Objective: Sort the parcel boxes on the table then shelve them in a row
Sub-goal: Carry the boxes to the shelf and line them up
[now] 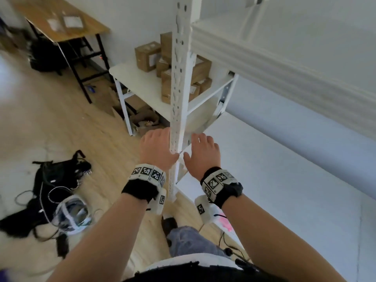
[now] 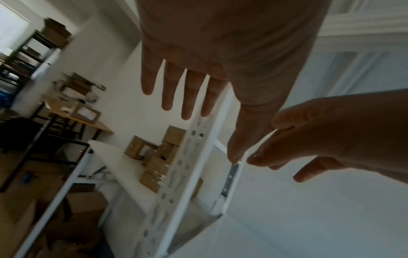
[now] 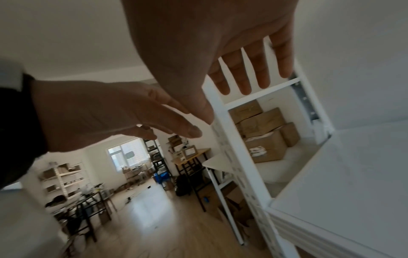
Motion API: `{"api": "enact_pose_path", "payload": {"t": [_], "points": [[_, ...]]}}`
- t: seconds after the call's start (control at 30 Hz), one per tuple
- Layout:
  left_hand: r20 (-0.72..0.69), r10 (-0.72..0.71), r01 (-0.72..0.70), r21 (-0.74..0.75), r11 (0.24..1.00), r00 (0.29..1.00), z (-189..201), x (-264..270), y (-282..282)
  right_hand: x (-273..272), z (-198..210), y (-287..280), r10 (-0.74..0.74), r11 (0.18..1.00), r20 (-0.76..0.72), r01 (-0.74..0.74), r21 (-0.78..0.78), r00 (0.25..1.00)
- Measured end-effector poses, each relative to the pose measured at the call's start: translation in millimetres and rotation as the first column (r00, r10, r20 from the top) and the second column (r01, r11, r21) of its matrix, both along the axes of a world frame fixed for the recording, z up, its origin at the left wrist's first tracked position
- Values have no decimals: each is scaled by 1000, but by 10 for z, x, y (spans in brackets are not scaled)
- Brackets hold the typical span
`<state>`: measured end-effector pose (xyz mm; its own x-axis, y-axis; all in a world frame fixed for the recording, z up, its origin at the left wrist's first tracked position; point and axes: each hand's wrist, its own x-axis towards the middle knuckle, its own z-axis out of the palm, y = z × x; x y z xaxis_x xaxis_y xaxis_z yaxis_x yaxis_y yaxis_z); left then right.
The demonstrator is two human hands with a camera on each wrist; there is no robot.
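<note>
Several brown parcel boxes (image 1: 147,56) stand packed together on a white shelf board (image 1: 140,86), behind a white perforated upright (image 1: 179,78). The same boxes (image 2: 154,167) (image 3: 264,146) show in both wrist views. My left hand (image 1: 156,147) hangs just left of the upright and my right hand (image 1: 201,153) just right of it, both below the boxes. Both hold nothing, with straight, spread fingers (image 2: 185,97) (image 3: 245,73). A flat parcel (image 1: 72,22) lies on the wooden table (image 1: 40,11) at the far left.
Black bags and cables (image 1: 55,180) lie on the wood floor at the left. Torn cardboard (image 1: 142,117) sits under the shelf. A wide white board (image 1: 284,180) stretches to the right. The table has black metal legs (image 1: 81,78).
</note>
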<state>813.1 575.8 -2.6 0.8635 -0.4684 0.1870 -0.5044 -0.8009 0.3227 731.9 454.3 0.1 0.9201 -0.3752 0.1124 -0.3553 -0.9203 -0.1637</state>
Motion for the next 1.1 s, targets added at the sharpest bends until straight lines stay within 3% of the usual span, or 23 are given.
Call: {"api": "enact_pose_path", "payload": {"t": [0.4, 0.6, 0.87, 1.1], "points": [[4, 229, -229, 44, 972, 973, 32, 1599, 543, 1997, 69, 487, 256, 965, 79, -260, 41, 963], [-9, 281, -280, 71, 957, 960, 144, 2427, 825, 2998, 111, 717, 222, 964, 79, -231, 132, 972], [-19, 323, -322, 58, 945, 946, 100, 3223, 1170, 3830, -47, 1021, 183, 967, 33, -186, 175, 983], [-85, 196, -194, 35, 980, 977, -3, 4023, 1177, 4561, -184, 1071, 59, 985, -18, -55, 167, 998]]}}
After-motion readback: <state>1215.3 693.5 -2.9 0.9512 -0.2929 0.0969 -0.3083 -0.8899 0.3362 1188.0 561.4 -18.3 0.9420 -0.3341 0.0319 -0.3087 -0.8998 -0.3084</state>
